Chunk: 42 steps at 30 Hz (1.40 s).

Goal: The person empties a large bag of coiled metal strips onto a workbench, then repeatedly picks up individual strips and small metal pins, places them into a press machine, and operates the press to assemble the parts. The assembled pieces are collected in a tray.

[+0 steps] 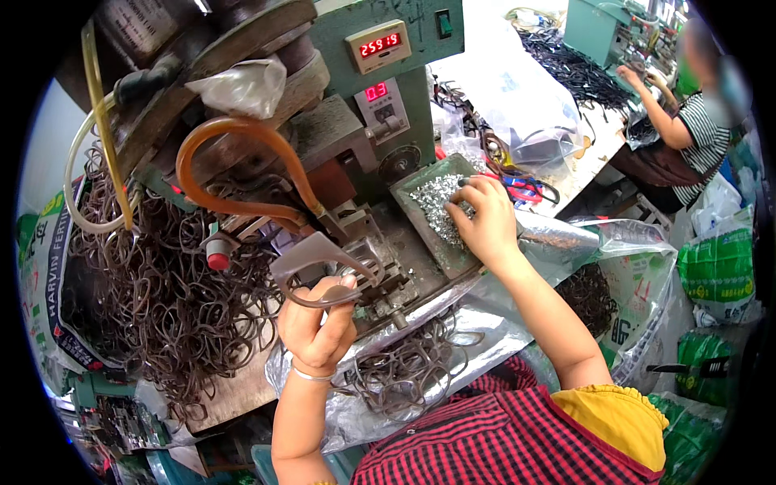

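Observation:
My left hand (317, 327) is closed on a brown plastic eyeglass frame (311, 257), pinching its lower rim between thumb and fingers. The frame is tilted up at the metal fixture (378, 271) of a green bench machine (412, 97); whether it touches the fixture I cannot tell. My right hand (489, 218) reaches over a green metal tray (440, 260) beside the fixture. Its thumb and forefinger are apart, with the tips at a heap of small shiny metal parts (436, 202). No part shows clearly between them.
A large pile of brown frames (170, 283) spills from a sack on the left. More frames (412, 368) lie on clear plastic sheeting near my body. An orange hose (190, 153) arches over the fixture. Another person (679, 121) works at a machine at the far right.

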### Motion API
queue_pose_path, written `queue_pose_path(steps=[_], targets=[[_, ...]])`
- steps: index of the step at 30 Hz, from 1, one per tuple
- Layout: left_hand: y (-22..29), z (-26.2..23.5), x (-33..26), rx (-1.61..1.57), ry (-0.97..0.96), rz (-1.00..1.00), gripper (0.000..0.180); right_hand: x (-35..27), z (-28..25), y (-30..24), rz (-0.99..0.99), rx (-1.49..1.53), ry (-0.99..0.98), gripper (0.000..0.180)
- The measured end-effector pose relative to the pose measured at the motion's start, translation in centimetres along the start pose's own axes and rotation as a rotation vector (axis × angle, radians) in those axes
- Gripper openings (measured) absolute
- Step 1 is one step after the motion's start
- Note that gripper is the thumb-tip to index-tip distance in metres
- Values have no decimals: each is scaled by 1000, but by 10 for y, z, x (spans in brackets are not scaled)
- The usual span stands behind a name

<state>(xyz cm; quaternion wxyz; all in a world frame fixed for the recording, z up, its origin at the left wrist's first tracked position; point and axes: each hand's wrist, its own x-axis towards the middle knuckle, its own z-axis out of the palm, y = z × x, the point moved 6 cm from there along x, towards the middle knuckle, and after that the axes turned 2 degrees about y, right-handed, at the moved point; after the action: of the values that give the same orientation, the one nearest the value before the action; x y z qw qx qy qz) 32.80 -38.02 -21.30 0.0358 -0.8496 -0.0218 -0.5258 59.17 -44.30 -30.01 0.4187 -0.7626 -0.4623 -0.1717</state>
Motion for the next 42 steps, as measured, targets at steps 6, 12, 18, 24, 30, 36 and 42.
queue_pose_path(steps=[6, 12, 18, 24, 30, 36, 42], targets=[[2, -3, -2, -17, -32, -1, 21, 14, -19, -2, 47, 151, 164, 11], [1, 2, 1, -31, 26, -26, 35, 18, 25, -12, -30, -27, -7, 9], [11, -16, 0, 75, -89, -198, 28, 28, 88, -34, -175, -294, -200, 17], [-55, -135, -71, 422, 93, -637, 11, -17, -9, 32, 372, 553, 31, 7], [-96, -114, -93, 518, -462, -560, 9, -12, 46, 19, 488, 886, 32, 8], [-115, -62, -158, 598, -692, -476, 9, 3, 26, -24, 337, 704, -85, 15], [-104, -63, -174, 570, -652, -466, 27, -50, -33, 24, 460, 551, 65, 13]])
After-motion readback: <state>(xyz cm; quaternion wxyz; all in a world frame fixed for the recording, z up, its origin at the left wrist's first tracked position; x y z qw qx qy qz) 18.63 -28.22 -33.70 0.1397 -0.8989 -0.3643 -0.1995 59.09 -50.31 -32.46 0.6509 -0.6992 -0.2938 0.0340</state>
